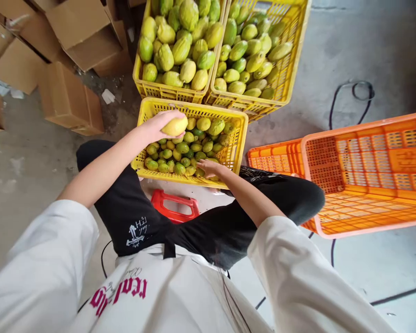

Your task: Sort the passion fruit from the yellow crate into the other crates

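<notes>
My left hand point(162, 124) is wrapped around a yellow oval fruit point(175, 126), lemon-like in look, held above the left part of the near yellow crate point(241, 138). Inside this crate lie many smaller green and yellow fruits point(183, 148). My right hand point(208, 167) reaches over the crate's front rim, fingers stretched out over the fruits near the front right. Its fingertips seem to touch them, and I see nothing held in it. The underside of that hand is hidden.
Two yellow crates, left point(138, 69) and right point(294, 69), hold larger yellow-green fruits behind the near one. An orange crate point(367, 203) lies at the right. Cardboard boxes point(69, 97) pile up at left. A red plastic stool point(176, 218) shows between my legs. Black cable point(332, 101) crosses the floor.
</notes>
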{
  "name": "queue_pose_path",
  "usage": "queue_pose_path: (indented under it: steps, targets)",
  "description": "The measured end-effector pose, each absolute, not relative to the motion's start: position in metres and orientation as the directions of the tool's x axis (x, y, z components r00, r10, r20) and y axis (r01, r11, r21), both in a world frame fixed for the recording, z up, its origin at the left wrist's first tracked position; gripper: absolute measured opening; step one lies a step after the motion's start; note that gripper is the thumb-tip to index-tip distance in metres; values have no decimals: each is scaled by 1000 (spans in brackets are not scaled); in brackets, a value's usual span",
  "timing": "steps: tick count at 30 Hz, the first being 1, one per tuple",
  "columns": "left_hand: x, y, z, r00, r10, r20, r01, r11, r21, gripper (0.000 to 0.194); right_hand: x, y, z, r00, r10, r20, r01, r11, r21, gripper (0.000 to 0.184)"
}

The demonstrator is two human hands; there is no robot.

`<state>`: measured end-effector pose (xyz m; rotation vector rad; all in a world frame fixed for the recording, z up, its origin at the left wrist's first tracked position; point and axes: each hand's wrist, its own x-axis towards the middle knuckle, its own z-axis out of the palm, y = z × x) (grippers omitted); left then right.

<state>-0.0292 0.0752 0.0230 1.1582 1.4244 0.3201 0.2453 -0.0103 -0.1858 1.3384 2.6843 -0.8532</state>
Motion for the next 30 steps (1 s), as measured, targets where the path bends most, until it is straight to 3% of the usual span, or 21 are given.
queue_pose_path:
  steps: [2, 4, 8, 11, 15, 19, 24, 30]
  targets:
    - [-21, 84, 29, 216, 823, -525, 424, 405, 810, 68, 244, 11, -159, -695, 629, -349, 694, 459, -555, 45]
    - [-16, 93, 39, 213, 863, -457, 364, 364, 857, 61, 245, 33, -124, -690, 638, -341, 688, 432, -583, 59]
    - [-16, 100, 67, 193, 904, -383, 186, 349, 918, 57, 257, 60, -44, -584, 796, -156, 592, 287, -753, 57]
    - [-22, 97, 85, 174, 921, -348, 148, 325, 934, 68, 265, 61, 2, -388, 922, 8, 363, 161, -918, 65]
    - [-25, 87, 97, 140, 919, -369, 199, 339, 920, 74, 260, 53, 28, -164, 986, 42, 95, 58, -994, 63]
    - [-21, 73, 99, 121, 889, -443, 139, 426, 894, 63, 247, 47, 35, -191, 974, -122, -79, -139, -987, 60]
    - [-13, 53, 93, 134, 886, -443, -273, 463, 843, 48, 236, 32, 41, -152, 912, -381, -371, -409, -833, 40]
    - [-7, 30, 90, 233, 853, -467, -485, 518, 705, 31, 221, 23, 52, -136, 841, -524, -603, -490, -629, 27]
